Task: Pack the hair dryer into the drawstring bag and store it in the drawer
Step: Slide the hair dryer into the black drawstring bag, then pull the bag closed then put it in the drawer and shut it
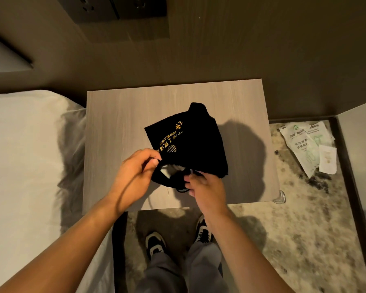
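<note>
Both forearms reach in from the bottom of the view, above my two shoes (156, 244) on the mottled floor (294, 229). Left hand (133, 174): fingers curled, pinching the near left edge of the mouth of the black drawstring bag (188, 140). Right hand (205, 187): fingers bent round the black cord (181, 189) and the gathered cloth at the mouth's right side. How tight either grip is, cannot tell.

Bag lies on the tabletop (118, 115), mouth toward me, gold lettering up. It bulges, and a pale patch shows in the opening. I judge this to be the hair dryer (175, 167) already inside, though its shape is not clear.

Step in hand, by my reading: closing the mouth. To do it well:
- hold the hem steady with the left hand;
- draw the cord outward with the right, evenly, so the cloth gathers without bunching on one side;
- check that nothing of the dryer pokes through the opening before cinching fully.

Surface: pale wood-grain bedside top, bare but for the bag, with a clear corner guard (280, 197) at its near right corner. No drawer visible from here. Room is dim and warm-lit: white bed (25, 155) to the left, printed packets (306, 144) on the floor to the right.
</note>
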